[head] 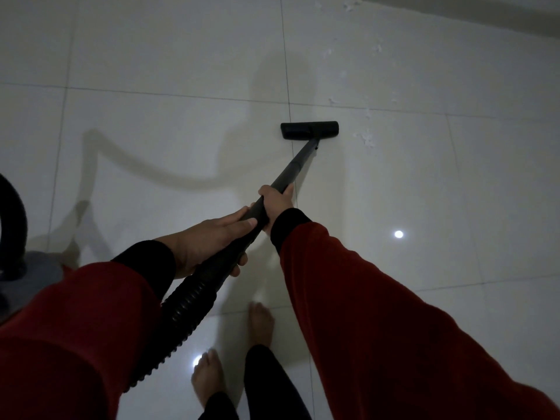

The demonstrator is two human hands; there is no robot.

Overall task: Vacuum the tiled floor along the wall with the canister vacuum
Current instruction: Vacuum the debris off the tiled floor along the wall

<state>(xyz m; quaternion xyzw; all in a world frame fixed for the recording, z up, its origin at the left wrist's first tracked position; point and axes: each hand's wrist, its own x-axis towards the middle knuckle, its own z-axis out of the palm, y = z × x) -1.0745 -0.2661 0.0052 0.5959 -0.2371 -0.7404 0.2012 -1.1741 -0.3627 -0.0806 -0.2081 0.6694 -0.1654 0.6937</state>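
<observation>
Fingers of the right hand (277,204) were curled round the wand (291,174) at the far grip, and those of the left hand (209,241) were wrapped round the nearer handle end, thumb laid along the top, just where the ribbed hose (181,310) joined. Both grips appeared firm, with no slack visible.

At the far end of the wand, the floor head (309,130) sat flat on the tiled floor (151,131), straddling a grout line. White scraps of debris (365,139) lay just to its right, and more were scattered farther off toward the wall (485,7) at the far right. Part of the vacuum body (12,231) showed at the near left edge (most of it out of view). Bare feet (260,324) stood near, behind the hands.

Assessment: uncleaned debris remained on the right, so the stroke in hand was judged to call for moving the head rightward and farther out. Recommended practice: keep the head flat to the tile, let the right hand steer while the left drives, and work in slow overlapping passes up to the wall. The hose trailing back to the left should be given slack, as a tug could shift the vacuum body. Light scraps might scatter if the head were pushed fast.
</observation>
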